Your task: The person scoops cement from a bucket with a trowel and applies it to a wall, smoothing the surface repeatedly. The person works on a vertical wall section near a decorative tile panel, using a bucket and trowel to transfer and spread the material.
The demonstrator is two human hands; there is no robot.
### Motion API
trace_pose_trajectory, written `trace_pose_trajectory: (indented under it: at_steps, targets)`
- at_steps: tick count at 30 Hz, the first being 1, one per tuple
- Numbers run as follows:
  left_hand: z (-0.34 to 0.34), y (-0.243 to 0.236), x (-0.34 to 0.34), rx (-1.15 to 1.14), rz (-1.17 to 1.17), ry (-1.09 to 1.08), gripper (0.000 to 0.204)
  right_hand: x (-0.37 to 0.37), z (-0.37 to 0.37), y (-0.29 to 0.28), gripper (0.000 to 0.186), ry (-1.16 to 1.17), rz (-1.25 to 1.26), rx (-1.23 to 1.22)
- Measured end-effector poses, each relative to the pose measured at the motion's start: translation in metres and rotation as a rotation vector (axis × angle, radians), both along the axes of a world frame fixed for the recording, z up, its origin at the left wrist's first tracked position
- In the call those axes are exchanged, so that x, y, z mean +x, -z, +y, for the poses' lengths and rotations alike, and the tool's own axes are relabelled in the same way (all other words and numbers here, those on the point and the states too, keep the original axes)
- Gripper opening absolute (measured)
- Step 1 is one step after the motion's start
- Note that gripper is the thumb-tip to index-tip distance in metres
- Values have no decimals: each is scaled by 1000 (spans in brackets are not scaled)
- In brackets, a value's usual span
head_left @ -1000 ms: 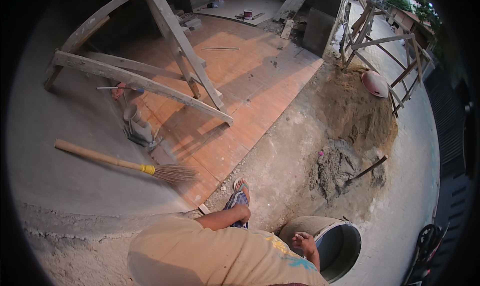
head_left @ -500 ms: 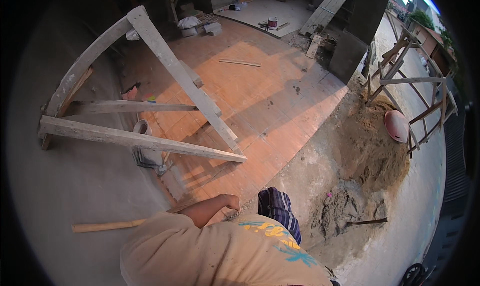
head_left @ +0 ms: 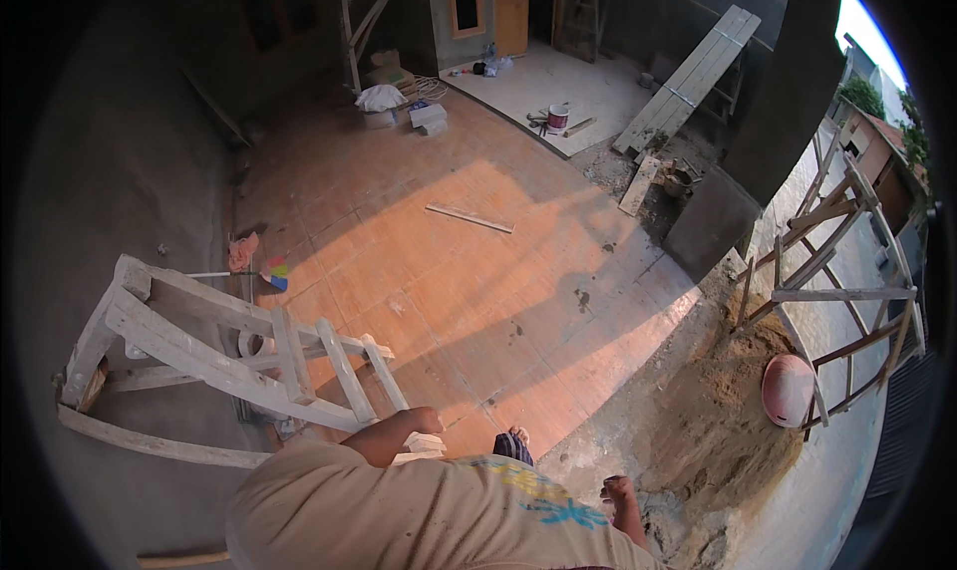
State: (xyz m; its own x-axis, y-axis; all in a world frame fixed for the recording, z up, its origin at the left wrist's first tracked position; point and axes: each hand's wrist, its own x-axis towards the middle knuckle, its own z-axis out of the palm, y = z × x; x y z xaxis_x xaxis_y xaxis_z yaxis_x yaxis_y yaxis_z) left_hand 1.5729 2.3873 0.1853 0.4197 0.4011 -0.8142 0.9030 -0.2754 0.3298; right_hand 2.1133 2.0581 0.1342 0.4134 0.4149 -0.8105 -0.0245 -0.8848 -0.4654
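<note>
Left hand (head_left: pixel 423 422): fingers curled inward, nothing visible in them; held at the near end of the wooden trestle (head_left: pixel 199 356), contact cannot be told.
Right hand (head_left: pixel 617 489): fingers loosely bent, apparently unladen, above the near ground beside the sand heap (head_left: pixel 713 435).
Wooden trestle, pale and smeared: left side, by the grey wall (head_left: pixel 130 171), its slatted end reaching toward the left hand.
Orange tile floor (head_left: pixel 449 316): centre; laid in a grid and apparently complete, with dark smudges. The earth strip along its right edge is untiled; the wall appears plain and unpainted.
Sand heap: right, part of it apparently unused. Pink tub (head_left: pixel 787 392): on the heap's right flank, against a wooden frame (head_left: pixel 845 294).
Wood strip (head_left: pixel 483 223): loose, mid-floor.
Pail (head_left: pixel 558 119), pale and dark red: far, on the pale slab (head_left: pixel 608 90).
Long planks (head_left: pixel 688 82): far right, leaning.
White sack (head_left: pixel 382 99): far left, beside pale blocks (head_left: pixel 429 119).
Progress: floor covering seemingly done here, edge strip left bare; neither hand visibly working any item
</note>
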Motion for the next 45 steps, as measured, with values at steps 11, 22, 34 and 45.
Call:
trace_pose_trajectory:
  at_steps: [11, 22, 34, 45]
  targets:
    - [201, -64, 80, -211, 94, -683, 52, 134, 476, -116, 30, -23, 37, 518]
    - [586, 5, 137, -323, 235, -475, 49, 138, 536, -72, 23, -942, -159, -224]
    - [1096, -48, 364, 182, -313, -454, 46, 298, 869, 25, 20, -41, 115, 14]
    - [1194, -25, 319, -170, 111, -668, 50, 463, 1408, -8, 20, -321, 5, -57]
